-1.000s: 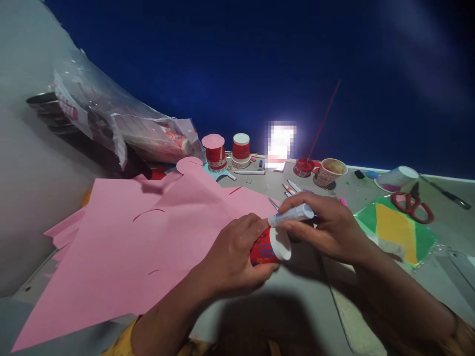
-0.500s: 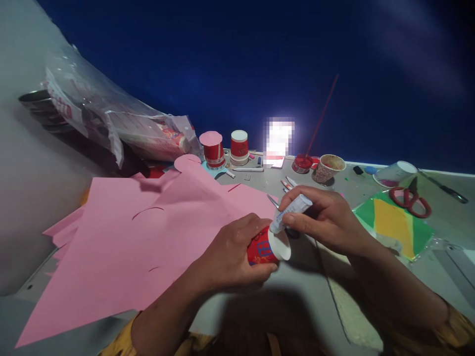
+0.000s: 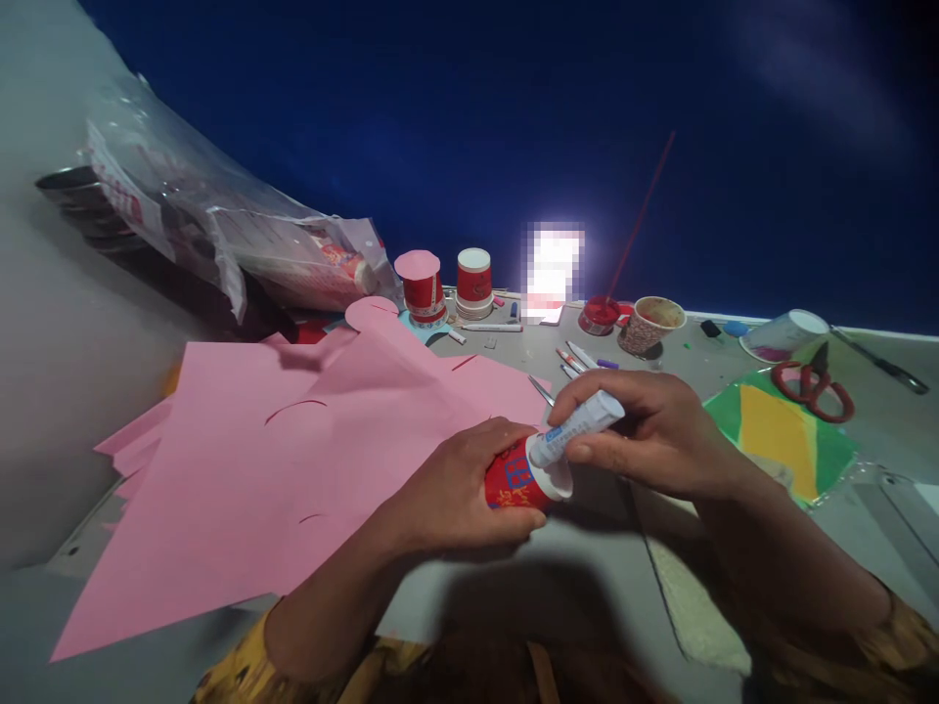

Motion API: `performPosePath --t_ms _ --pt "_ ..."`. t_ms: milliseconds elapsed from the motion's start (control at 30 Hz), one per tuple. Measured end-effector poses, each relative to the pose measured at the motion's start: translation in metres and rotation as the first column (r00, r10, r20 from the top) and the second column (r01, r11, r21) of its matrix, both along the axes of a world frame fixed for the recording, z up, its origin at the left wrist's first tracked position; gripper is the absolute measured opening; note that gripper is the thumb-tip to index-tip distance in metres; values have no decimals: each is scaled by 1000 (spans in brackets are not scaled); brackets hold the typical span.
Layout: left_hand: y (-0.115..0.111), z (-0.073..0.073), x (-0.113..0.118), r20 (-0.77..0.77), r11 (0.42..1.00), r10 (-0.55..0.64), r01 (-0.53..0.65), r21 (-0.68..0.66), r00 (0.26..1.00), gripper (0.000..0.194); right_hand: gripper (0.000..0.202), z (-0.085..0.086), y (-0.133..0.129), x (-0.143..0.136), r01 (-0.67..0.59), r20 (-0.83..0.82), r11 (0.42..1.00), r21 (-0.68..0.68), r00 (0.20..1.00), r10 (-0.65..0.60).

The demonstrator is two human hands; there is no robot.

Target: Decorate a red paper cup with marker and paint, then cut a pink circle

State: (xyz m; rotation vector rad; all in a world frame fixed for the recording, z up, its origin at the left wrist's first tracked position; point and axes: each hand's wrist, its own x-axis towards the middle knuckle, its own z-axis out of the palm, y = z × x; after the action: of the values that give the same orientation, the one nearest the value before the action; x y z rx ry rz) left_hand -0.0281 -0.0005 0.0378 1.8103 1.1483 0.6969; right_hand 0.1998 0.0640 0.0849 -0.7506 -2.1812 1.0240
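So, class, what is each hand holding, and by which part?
Left hand: red cup, gripped around its side. Right hand: white tube, pinched around its middle.

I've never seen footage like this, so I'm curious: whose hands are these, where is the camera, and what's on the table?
No machine here: these are a person's bare hands. Every picture comes from one camera worn on that person's head, looking forward and down. The left hand grips a red cup; the right hand holds a white tube at the cup's white end. On the table are pink paper, pens, scissors and, farther back, more red cups.
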Motion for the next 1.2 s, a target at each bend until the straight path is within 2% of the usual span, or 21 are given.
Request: performPosePath --t_ms 200,367,500,633,800,900,1000,1100,1200 --pt "3 0 -2 84 999 -15 19 -46 996 44 28 3 1 9 -168 81 985 40 983 165" --pt "3 1 -4 190 980 34 4 -198 981 33 23 8 4 19 -225 127 971 82 969 214" --pt "3 2 -4 227 950 46 28 -310 973 30 18 6 3 18 -218 38 969 121 976 215" --pt "4 4 -2 195 956 55 5 -295 979 28 15 3 0 10 -278 -48 953 121 957 285" --pt "3 5 1 103 980 2 19 -200 995 32 14 1 -1 6 -212 -26 966 149 976 218" --pt "3 7 2 64 987 -52 61 -151 997 42 13 0 0 4 -161 13 980 117 987 161" --pt "2 7 2 57 984 -101 108 -138 993 49 12 -1 3 2 -59 26 996 67 998 57" --pt "1 5 0 77 987 -74 84 -135 994 52 19 -4 7 2 40 26 998 -42 999 -39" --pt "1 1 -3 154 992 -11 30 -123 988 57 27 -5 11 4 88 17 984 -152 996 -86"
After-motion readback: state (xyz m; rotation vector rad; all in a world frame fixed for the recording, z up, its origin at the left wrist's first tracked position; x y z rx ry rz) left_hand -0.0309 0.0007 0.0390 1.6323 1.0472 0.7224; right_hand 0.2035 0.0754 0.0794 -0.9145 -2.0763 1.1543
